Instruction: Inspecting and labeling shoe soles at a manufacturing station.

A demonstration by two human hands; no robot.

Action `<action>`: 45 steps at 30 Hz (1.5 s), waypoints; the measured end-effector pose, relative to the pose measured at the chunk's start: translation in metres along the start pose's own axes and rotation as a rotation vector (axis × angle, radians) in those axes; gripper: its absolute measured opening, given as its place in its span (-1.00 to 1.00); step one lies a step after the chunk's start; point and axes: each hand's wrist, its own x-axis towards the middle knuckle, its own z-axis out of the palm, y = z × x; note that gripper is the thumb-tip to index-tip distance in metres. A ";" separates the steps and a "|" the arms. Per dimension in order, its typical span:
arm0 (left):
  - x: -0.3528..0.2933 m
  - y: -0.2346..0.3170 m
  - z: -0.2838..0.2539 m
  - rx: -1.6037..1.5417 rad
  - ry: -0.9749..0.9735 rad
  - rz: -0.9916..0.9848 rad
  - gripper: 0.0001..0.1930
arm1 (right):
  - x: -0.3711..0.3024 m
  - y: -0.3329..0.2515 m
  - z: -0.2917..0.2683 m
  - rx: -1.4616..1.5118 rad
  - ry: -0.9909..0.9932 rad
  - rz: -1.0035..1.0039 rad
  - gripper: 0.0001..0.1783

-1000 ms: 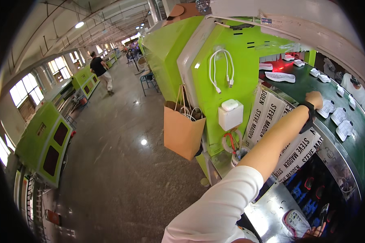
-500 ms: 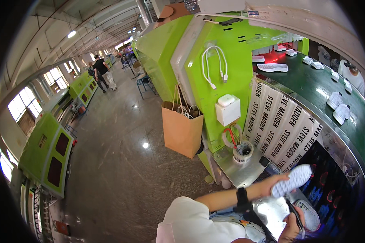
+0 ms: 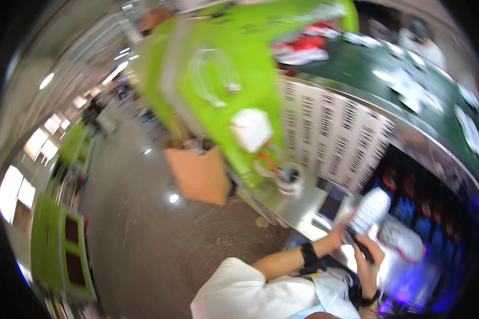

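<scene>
My left hand (image 3: 337,236) is closed around the end of a white shoe (image 3: 371,210) with its patterned sole turned up. In my right hand (image 3: 369,261) is a slim black tool (image 3: 360,243), its tip close to the shoe's near end; blur hides its exact kind. Beside the right hand a second white shoe (image 3: 402,238) lies on the brightly lit worktop. Part of my left fingers is hidden behind the held shoe.
A container with red-handled tools (image 3: 289,179) stands on the metal ledge. Behind the worktop is a printed white board (image 3: 330,133). White shoe parts lie on the green conveyor (image 3: 351,69), where a person stands. A brown paper bag (image 3: 199,173) hangs at the green machine.
The view has swung, shifting the surroundings leftward and smearing them. My right hand has risen, bringing the black tool up against the held shoe. The shoe is still in my left hand.
</scene>
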 end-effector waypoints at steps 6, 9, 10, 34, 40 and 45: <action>-0.010 0.036 0.048 0.198 0.025 0.059 -0.43 | 0.036 -0.019 -0.011 0.077 -0.337 -0.047 -0.76; 0.008 0.038 0.060 0.327 -0.060 -0.055 -0.46 | 0.041 -0.018 -0.038 0.181 -0.254 0.149 -0.75; 0.010 0.038 0.072 0.389 0.037 -0.111 -0.44 | 0.046 -0.016 -0.044 0.109 -0.283 -0.077 -0.73; 0.019 -0.010 0.070 -0.176 -0.147 -0.085 -0.42 | 0.024 -0.006 -0.014 0.109 0.075 0.009 -0.77; 0.027 0.004 0.073 0.033 -0.081 -0.032 -0.39 | 0.025 -0.024 -0.029 0.295 -0.195 0.308 -0.83; 0.031 0.018 0.086 0.101 -0.169 -0.120 -0.36 | 0.035 -0.015 -0.052 0.322 -0.322 0.278 -0.82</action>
